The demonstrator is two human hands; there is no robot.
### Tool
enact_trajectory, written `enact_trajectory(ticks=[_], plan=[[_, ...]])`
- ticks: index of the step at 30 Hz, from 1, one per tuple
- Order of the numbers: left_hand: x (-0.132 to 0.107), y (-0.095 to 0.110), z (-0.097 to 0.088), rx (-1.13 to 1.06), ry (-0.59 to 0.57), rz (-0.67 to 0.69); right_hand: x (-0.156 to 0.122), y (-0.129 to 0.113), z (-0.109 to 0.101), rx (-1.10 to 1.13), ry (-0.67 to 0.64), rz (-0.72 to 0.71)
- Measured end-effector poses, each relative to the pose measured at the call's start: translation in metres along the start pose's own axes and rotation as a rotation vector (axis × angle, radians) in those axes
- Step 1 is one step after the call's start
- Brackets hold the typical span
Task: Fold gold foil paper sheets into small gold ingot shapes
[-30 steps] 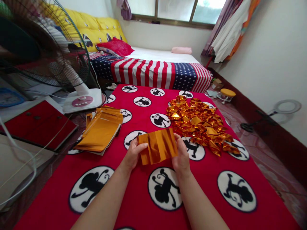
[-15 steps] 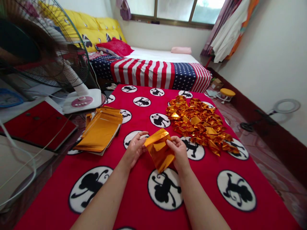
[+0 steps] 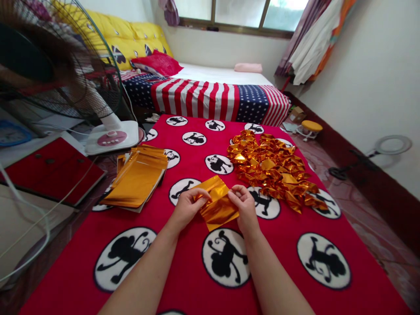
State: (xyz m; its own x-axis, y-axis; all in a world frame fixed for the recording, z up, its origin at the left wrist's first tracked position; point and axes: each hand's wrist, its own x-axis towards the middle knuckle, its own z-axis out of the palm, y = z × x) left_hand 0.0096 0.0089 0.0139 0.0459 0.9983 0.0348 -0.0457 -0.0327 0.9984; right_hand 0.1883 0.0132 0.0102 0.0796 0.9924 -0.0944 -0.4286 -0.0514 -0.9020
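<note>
Left hand (image 3: 187, 208) at nine o'clock, right hand (image 3: 246, 209) at three, both pinch the gold foil sheet (image 3: 219, 209), folded pile (image 3: 269, 165) at two!

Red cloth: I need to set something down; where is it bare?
Free: cloth outside the left forearm and right forearm, nearer than the sheet stack and folded pile; also between those two, beyond the held sheet. Crowded: beneath stack and pile, around that sheet.

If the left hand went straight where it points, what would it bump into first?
The left hand would first meet the gold sheet it touches; beyond that, probably the right hand, though depth is unclear.
</note>
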Motion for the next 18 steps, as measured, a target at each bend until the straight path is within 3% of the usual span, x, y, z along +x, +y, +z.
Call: enact_trajectory(ticks=[2, 8, 13, 18], plan=[[-0.0002, 0.0015, -0.0025, 0.000, -0.007, -0.049, -0.0006, -0.0018, -0.0024, -0.045, -0.058, -0.016], [0.0033, -0.0038, -0.0047, -0.223, 0.153, -0.086, -0.0050, -0.0052, -0.0044, -0.201, -0.302, -0.015], [0.0017, -0.0036, -0.0035, -0.084, 0.103, -0.045, -0.0038, -0.0016, -0.0014, -0.217, -0.300, -0.054], [-0.0019, -0.0015, -0.0053, -0.076, -0.035, 0.000, -0.0021, 0.0041, -0.0026, -0.166, -0.245, 0.032]])
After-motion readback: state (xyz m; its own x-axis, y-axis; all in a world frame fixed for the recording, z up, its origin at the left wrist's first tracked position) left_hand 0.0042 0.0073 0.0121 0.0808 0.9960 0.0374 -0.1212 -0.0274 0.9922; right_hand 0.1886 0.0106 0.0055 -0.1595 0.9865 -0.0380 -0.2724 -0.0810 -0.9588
